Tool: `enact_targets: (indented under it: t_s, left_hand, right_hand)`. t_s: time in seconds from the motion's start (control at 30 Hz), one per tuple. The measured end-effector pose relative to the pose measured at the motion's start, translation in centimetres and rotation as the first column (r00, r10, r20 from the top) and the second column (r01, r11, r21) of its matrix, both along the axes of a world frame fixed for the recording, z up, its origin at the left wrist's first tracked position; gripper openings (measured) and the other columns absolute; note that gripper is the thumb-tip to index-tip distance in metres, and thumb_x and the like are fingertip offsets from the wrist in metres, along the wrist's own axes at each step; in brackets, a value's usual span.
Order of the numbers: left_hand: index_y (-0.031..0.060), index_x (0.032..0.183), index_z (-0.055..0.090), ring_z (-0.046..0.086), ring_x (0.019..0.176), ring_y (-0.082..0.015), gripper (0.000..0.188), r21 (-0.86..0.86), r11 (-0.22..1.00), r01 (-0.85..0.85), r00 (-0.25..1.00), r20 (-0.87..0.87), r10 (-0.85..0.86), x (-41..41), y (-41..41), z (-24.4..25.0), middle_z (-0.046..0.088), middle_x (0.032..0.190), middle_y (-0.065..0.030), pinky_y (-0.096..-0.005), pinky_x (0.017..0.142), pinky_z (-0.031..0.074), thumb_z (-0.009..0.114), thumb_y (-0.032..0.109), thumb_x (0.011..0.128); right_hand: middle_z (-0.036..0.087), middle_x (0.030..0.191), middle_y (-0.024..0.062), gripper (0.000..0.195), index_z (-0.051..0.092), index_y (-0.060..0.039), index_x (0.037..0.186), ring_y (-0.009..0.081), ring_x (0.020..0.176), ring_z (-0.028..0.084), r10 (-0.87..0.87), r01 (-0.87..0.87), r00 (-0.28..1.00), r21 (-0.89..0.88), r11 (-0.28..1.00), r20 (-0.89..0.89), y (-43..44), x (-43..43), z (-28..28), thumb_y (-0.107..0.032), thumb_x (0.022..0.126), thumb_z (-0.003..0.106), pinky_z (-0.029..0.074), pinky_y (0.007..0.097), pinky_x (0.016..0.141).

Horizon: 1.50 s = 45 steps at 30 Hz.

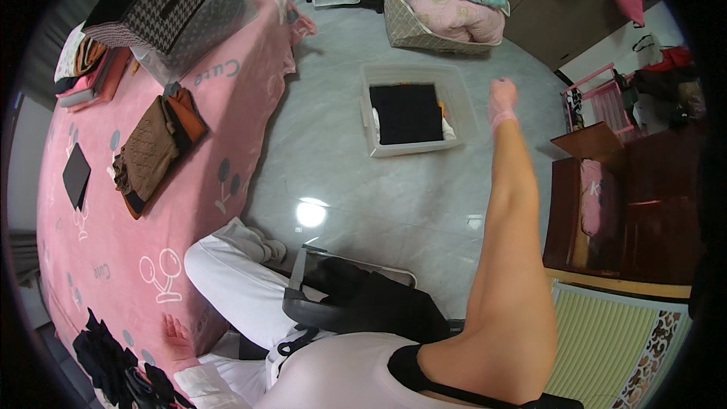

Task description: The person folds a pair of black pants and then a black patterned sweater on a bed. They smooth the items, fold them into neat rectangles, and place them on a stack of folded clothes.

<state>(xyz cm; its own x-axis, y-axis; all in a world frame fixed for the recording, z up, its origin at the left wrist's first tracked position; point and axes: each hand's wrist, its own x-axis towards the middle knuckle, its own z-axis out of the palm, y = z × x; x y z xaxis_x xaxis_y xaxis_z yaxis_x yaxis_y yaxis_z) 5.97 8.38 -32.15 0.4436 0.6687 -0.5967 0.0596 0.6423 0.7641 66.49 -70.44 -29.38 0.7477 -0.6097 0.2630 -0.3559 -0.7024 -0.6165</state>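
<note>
My right arm reaches far forward, and my right hand (503, 99) is closed in a fist beside a clear plastic storage box (417, 150) on the floor. Nothing shows in the fist. Inside that box lies a folded black cloth (406, 113), with white and yellow fabric at its sides. My left hand (177, 336), below a white cuff, is spread at the edge of a pink patterned bed cover (227, 119) and holds nothing. Close before my body, black fabric (386, 301) lies in and over a container with a dark grey rim (309, 308).
On the bed are folded brown clothes (149, 145), a dark flat folded item (76, 176), stacked clothes (93, 76), a houndstooth box (170, 5) on a clear bin (218, 28), and dark garments (116, 363). A bedding basket (437, 40) stands ahead; an open brown cabinet (562, 204) stands right.
</note>
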Motion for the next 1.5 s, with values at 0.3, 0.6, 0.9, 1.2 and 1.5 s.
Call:
enact_targets:
  t_s: [0.3,0.6,0.9,1.2,1.5]
  left_hand:
    - [0.0119,0.130,0.055,0.057,0.097,-0.0130,0.043,0.116,0.993,0.004,0.998,0.057,-0.011,-4.8,-0.8,-2.5,0.061,0.113,-0.0014,-0.0262,0.077,0.049,0.061,0.029,0.091]
    - [0.0048,0.122,0.058,0.064,0.076,-0.0108,0.041,0.228,0.965,-0.128,0.992,0.017,0.128,-3.8,-4.8,1.4,0.067,0.096,-0.0032,-0.0246,0.061,0.053,0.065,0.022,0.086]
    - [0.0074,0.118,0.061,0.064,0.078,-0.0107,0.038,0.206,0.881,-0.426,0.898,-0.018,0.439,-15.7,-1.8,-0.2,0.068,0.094,-0.0010,-0.0234,0.064,0.050,0.067,0.024,0.085]
    - [0.0050,0.118,0.060,0.063,0.074,-0.0092,0.037,0.233,0.821,-0.521,0.842,-0.015,0.539,-22.1,9.2,-3.2,0.067,0.092,-0.0023,-0.0217,0.059,0.047,0.068,0.019,0.085]
    - [-0.0005,0.131,0.049,0.055,0.109,-0.0249,0.061,0.883,0.463,-0.081,0.755,-0.249,0.607,-26.2,27.6,-2.3,0.057,0.122,-0.0151,-0.0324,0.094,0.044,0.073,0.023,0.080]
  right_hand:
    - [0.066,0.089,0.0203,0.029,0.067,-0.0033,0.094,0.0361,0.083,0.064,0.874,-0.931,0.351,-0.031,0.363,-0.336,26.3,-8.2,13.6,-0.030,0.083,0.062,0.050,0.0427,0.074]
    - [0.044,0.059,0.0095,0.036,0.045,-0.0084,0.058,0.0277,0.055,0.047,0.861,-0.420,-0.498,-0.839,-0.346,-0.105,48.3,-41.8,35.4,-0.023,0.077,0.072,0.040,0.0392,0.055]
    - [0.040,0.062,0.0084,0.023,0.042,-0.0076,0.073,0.0244,0.054,0.038,0.721,-0.210,-0.601,-0.802,-0.560,-0.346,55.9,-51.0,39.8,-0.015,0.081,0.063,0.034,0.0390,0.054]
    - [0.043,0.066,0.0087,0.014,0.044,-0.0058,0.079,0.0217,0.054,0.038,0.655,-0.255,-0.680,-0.731,-0.633,-0.329,67.5,-53.7,39.4,-0.008,0.083,0.058,0.033,0.0381,0.054]
    - [0.063,0.087,0.0136,0.025,0.060,-0.0024,0.098,0.0336,0.079,0.059,0.487,-0.412,-0.683,-0.263,-0.872,-0.545,87.0,-51.4,18.3,-0.018,0.079,0.068,0.050,0.0401,0.072]
